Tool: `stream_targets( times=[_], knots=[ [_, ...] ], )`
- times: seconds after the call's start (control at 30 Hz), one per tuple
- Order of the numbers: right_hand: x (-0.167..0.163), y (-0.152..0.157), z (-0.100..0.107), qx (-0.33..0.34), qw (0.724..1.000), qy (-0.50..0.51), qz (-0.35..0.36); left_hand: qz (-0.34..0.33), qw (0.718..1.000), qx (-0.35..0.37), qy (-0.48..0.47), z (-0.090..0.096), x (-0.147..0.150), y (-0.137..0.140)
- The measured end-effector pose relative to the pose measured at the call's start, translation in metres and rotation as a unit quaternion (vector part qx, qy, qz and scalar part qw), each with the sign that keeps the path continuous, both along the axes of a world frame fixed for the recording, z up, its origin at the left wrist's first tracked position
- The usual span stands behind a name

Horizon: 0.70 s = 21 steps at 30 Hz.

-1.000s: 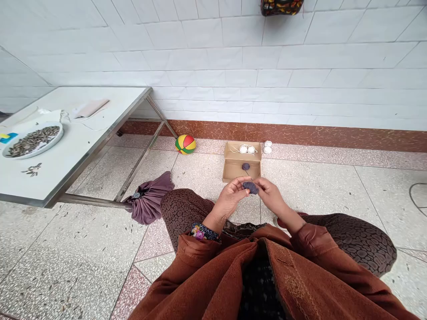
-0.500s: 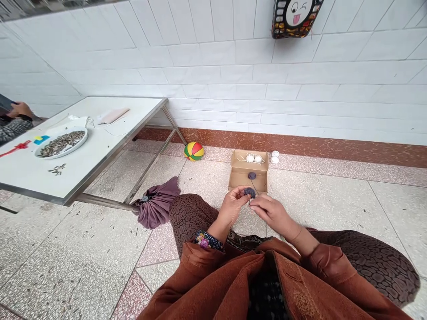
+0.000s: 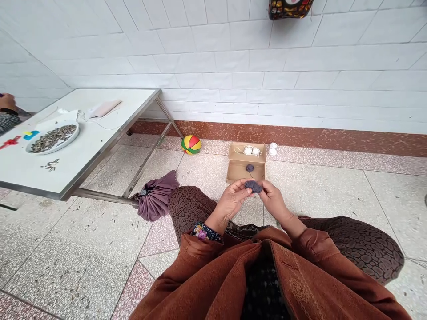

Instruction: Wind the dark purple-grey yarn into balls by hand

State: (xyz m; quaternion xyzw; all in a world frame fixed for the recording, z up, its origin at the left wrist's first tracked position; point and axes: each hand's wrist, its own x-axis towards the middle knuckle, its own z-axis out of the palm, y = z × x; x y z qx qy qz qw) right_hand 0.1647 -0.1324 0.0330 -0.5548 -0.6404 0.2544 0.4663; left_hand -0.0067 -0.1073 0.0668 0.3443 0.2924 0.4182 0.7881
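Note:
Between my two hands is a small dark grey bundle of yarn (image 3: 253,186), held above my lap. My left hand (image 3: 232,198) pinches its left end with thumb and fingers. On the other side, the fingers of my right hand (image 3: 272,200) are closed at its right end. Just beyond my hands, an open cardboard box (image 3: 230,172) lies on the floor. Inside it sits a dark grey yarn ball (image 3: 250,168), from which a strand runs toward my hands. Two white yarn balls (image 3: 251,151) rest in the raised lid part.
More white balls (image 3: 272,149) lie right of the box by the wall. A striped ball (image 3: 191,145) and a purple cloth bag (image 3: 155,195) are on the floor near the table (image 3: 110,133). A plate of seeds (image 3: 53,138) stands there. A person's hand (image 3: 7,102) shows far left.
My right hand has shifted from in front of the yarn bundle to its right end, so more of the bundle shows. The whole view has tilted slightly downward.

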Motion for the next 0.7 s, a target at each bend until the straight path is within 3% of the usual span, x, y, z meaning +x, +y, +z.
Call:
stream_targets(
  times=[0.2,0.33,0.4,0.57,0.7],
  knots=[
    [-0.005,-0.017,0.004,0.016,0.998,-0.03,0.05,0.052,0.998,-0.015,-0.018,-0.003,0.001,0.004],
    [-0.006,-0.024,0.021,0.059,0.986,-0.072,0.135,0.093,0.995,0.012,0.037,-0.005,0.001,0.005],
    [-0.003,-0.021,0.033,0.071,0.984,-0.087,0.139,0.1,0.992,0.032,0.074,-0.006,0.001,0.003],
    [0.013,0.006,0.047,0.072,0.992,-0.066,0.082,0.013,0.993,0.074,0.095,-0.005,0.001,-0.002],
    [0.015,0.014,0.027,0.032,0.998,-0.028,0.055,-0.027,0.996,0.059,0.054,0.001,0.0,-0.004]
  ],
)
